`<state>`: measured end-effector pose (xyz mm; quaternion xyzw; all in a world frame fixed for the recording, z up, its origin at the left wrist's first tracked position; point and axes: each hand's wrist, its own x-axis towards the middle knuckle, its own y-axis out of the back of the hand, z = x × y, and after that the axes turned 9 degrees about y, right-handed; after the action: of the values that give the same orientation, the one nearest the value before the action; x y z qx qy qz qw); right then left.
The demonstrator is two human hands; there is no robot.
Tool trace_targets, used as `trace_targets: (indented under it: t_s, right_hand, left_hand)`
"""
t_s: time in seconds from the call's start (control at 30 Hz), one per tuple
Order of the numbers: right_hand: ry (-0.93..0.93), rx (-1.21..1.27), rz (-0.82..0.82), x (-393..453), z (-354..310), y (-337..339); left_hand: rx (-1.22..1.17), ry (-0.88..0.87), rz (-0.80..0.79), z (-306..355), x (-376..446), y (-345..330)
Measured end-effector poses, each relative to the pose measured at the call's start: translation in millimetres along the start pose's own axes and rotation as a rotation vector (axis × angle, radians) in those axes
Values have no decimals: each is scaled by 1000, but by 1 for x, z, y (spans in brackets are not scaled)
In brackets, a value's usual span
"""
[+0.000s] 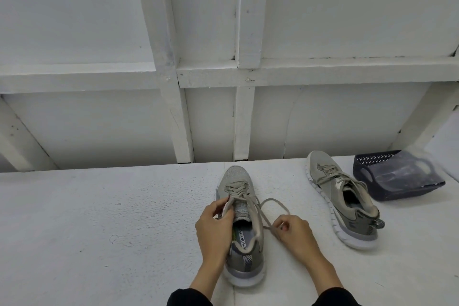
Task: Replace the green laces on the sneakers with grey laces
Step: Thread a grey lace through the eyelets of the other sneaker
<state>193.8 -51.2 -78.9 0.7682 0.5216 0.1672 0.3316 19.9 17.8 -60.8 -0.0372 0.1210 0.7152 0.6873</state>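
A grey sneaker (244,233) stands on the white table (99,218) right in front of me, toe pointing away, with a grey lace (270,204) threaded through its eyelets. My left hand (214,226) grips the sneaker's left side at the tongue and upper eyelets. My right hand (293,231) pinches the loose end of the grey lace to the right of the sneaker, and the lace loops out over the table. A second grey sneaker (345,199) with a grey lace lies further right, toe away. No green lace is in sight.
A dark blue perforated basket (397,176) with clear plastic inside lies tipped at the far right. A white panelled wall (223,69) rises just behind the table's far edge. Bare table surface stretches to the left.
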Motion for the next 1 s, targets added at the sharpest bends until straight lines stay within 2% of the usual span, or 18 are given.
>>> trace_targets:
  t_s: [0.07, 0.17, 0.27, 0.33, 0.4, 0.5, 0.7, 1.0]
  right_hand:
    - [-35, -73, 139, -1, 3, 2]
    - [-74, -105, 249, -2, 10, 4]
    - [-16, -124, 350, 1, 10, 3]
    - [33, -22, 425, 2, 3, 5]
    - [71, 194, 462, 3, -7, 9]
    - [98, 432, 458, 4, -27, 19]
    - [163, 612, 381, 9, -48, 28]
    - [215, 668, 311, -1, -60, 32]
  left_hand:
    - [25, 4, 12, 1, 0, 0]
    - [58, 12, 27, 2, -1, 0]
    - [69, 14, 38, 4, -4, 1]
    - [64, 20, 49, 5, -5, 1]
    - [42, 21, 70, 5, -6, 0]
    - [-23, 25, 103, 5, -7, -1]
    - [-38, 12, 133, 5, -8, -3]
    - [-37, 0, 135, 9, -9, -3]
